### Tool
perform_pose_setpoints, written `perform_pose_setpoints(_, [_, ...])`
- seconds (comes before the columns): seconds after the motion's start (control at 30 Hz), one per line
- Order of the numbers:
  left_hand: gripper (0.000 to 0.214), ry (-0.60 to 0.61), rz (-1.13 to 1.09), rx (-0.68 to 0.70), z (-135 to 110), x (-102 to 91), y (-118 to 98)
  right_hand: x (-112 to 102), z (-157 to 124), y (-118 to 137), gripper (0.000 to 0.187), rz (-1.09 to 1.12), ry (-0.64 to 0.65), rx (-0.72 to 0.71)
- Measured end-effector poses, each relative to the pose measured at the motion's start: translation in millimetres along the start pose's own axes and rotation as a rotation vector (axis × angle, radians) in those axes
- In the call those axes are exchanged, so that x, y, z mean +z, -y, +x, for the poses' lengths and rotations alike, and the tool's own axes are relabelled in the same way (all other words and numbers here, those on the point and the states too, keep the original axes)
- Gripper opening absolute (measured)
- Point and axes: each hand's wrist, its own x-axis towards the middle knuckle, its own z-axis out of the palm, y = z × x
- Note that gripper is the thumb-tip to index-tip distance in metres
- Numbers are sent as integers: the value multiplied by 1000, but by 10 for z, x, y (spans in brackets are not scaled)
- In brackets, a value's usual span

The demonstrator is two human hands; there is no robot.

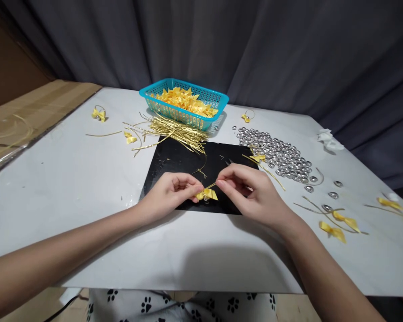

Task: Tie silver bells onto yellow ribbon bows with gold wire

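Note:
Over the black mat point(188, 161), my left hand point(174, 192) pinches one side of a yellow ribbon bow point(208, 194). A small shiny piece shows at the middle of the bow. Thin gold cord point(211, 185) runs from the bow to my right hand point(251, 190), whose thumb and forefinger are closed on its end. The dark tip of a tool point(229, 162) shows just behind my right hand; the rest of it is hidden.
A teal basket point(184, 109) full of yellow bows stands at the back, with a bundle of gold cords point(177, 132) in front. Silver beads point(275, 152) lie heaped to the right. Loose bows point(332, 231) and cords are scattered about, and crumpled white tissue point(329, 139) lies far right.

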Motion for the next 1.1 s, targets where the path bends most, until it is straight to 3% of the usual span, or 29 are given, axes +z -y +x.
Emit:
perform_pose_setpoints(0.17, [16, 177, 106, -41, -61, 40, -19, 91, 15, -28, 14, 61, 35, -32])
perform_pose_setpoints(0.3, [16, 252, 129, -48, -74, 51, -9, 194, 15, -71, 13, 77, 27, 4])
perform_pose_setpoints(0.43, [17, 220, 131, -51, -63, 38, 13, 228, 10, -105, 13, 10, 16, 94])
perform_pose_setpoints(0.6, [15, 81, 50, -32, -13, -1, 13, 168, -8, -61, 15, -92, -75, 111])
perform_pose_setpoints(0.73, [15, 4, -64, -26, 38, -33, 22, 153, -44, 57, 12, -139, -130, -13])
perform_pose_setpoints(0.9, [15, 23, -232, -28, 64, -52, 56, 251, -92, 124, 14, -192, -157, -272])
perform_pose_setpoints(1.1, [12, -4, -214, -55, 79, -65, 70, 338, -136, 92, 19, -318, -156, -376])
